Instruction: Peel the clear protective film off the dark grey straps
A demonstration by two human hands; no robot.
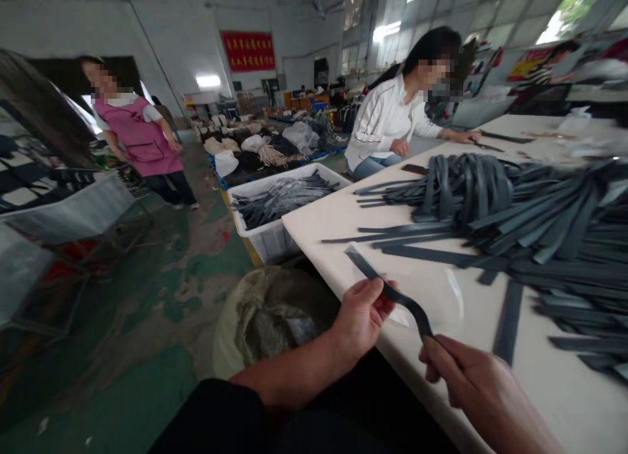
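A dark grey fabric strap (416,307) is stretched in a curve between my two hands, over the near edge of the table. My left hand (362,313) pinches it between thumb and fingers, with its far end sticking out beyond the grip. Lower right, my right hand (471,375) is closed around the other end, so that end is hidden. Beneath the strap, a clear plastic sheet (441,294) lies on the pale tabletop (554,401). A large pile of similar dark straps (554,225) spreads over the table to the right.
A white bin (267,244) of straps stands beyond the table corner, with an open woven sack (235,323) below it. One person in white (377,123) sits across the table; another in a pink apron (140,137) stands at left near grey carts (83,209).
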